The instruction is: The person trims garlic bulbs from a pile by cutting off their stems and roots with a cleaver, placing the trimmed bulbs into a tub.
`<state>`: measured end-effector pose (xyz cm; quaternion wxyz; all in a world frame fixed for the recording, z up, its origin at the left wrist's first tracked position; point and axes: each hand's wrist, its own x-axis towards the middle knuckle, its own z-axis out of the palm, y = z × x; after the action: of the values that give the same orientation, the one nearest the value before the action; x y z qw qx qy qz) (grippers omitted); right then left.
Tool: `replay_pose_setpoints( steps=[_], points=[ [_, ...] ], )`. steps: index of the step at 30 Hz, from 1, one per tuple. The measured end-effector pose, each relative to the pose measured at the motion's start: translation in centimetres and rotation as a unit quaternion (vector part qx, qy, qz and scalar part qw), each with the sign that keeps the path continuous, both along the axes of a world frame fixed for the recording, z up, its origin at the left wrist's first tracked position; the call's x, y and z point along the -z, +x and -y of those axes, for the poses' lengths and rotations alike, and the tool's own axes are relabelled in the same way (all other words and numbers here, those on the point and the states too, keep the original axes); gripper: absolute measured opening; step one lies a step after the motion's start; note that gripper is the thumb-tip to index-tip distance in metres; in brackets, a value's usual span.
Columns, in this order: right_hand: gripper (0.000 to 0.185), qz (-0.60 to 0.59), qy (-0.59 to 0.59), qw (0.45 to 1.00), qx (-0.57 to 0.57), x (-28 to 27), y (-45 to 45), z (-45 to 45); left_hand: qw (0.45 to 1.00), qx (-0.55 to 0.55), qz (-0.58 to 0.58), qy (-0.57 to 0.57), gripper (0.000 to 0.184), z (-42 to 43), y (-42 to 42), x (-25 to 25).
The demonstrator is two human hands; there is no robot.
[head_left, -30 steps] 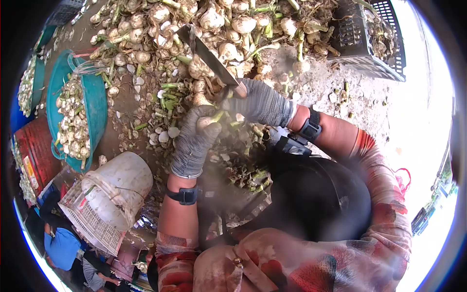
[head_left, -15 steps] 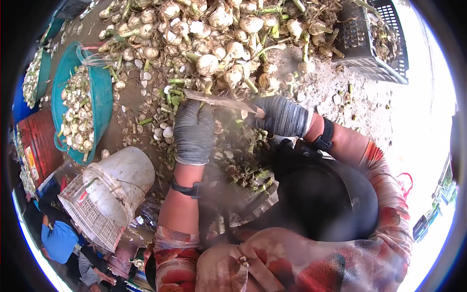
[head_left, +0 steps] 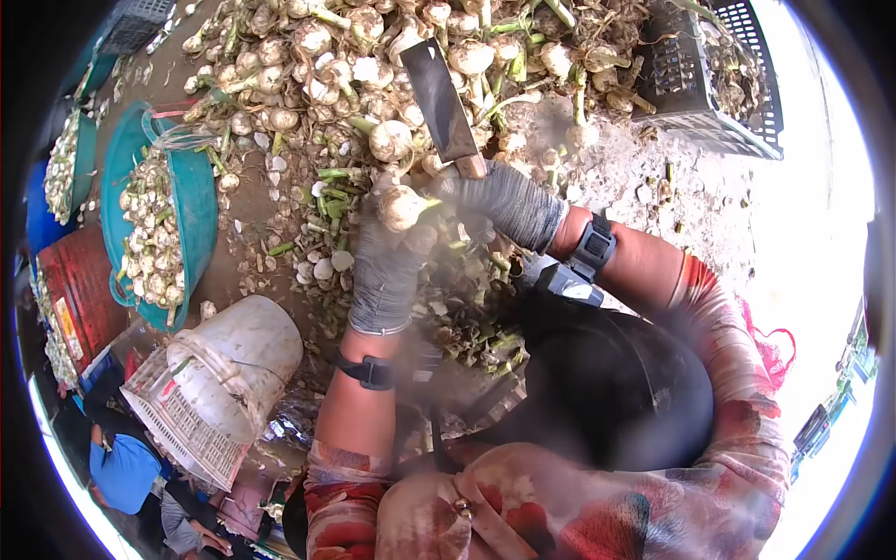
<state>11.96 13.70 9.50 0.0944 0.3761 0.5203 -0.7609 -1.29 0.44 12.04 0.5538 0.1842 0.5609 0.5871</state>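
Note:
My left hand [head_left: 387, 271], in a grey knit glove, is closed around a garlic bulb [head_left: 400, 208] whose short green stem points right. Close beside it, my right hand [head_left: 509, 201], also gloved, grips the wooden handle of a wide-bladed knife [head_left: 439, 103]. The blade points up and slightly left, over the heap of garlic [head_left: 308, 42]. Cut stems and leaves [head_left: 485, 336] lie below my hands. Blur hides part of the fingertips of both hands.
A teal basket [head_left: 198, 215] of trimmed garlic stands at the left, above a white bucket [head_left: 247, 341] on a crate. At the far left is a red container [head_left: 82, 289]. A black crate [head_left: 719, 126] sits upper right. A co-worker in a blue shirt [head_left: 124, 474] is lower left.
The knife has swung from lying nearly level over my left hand to pointing upward. My left hand has turned, and a bulb now shows in it.

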Motion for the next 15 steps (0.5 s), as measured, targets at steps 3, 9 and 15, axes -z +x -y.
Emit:
replay_pose_setpoints(
  steps=[3, 9, 15],
  points=[
    [0.041, -0.097, 0.111, 0.989, 0.028, 0.9, 0.1, 1.3, 0.998, 0.009, -0.055, 0.032, 0.06, -0.3, 0.5, 1.9],
    [0.027, -0.07, 0.407, 0.909, -0.056, 0.8, 2.6, -0.3, 0.987, 0.098, -0.121, -0.032, 0.048, -0.7, -0.8, 1.5],
    [0.018, -0.091, 0.534, 0.818, -0.195, -2.1, 4.1, -0.2, 0.782, 0.172, -0.592, 0.088, 0.028, 4.5, -2.9, 9.7]
  ],
)
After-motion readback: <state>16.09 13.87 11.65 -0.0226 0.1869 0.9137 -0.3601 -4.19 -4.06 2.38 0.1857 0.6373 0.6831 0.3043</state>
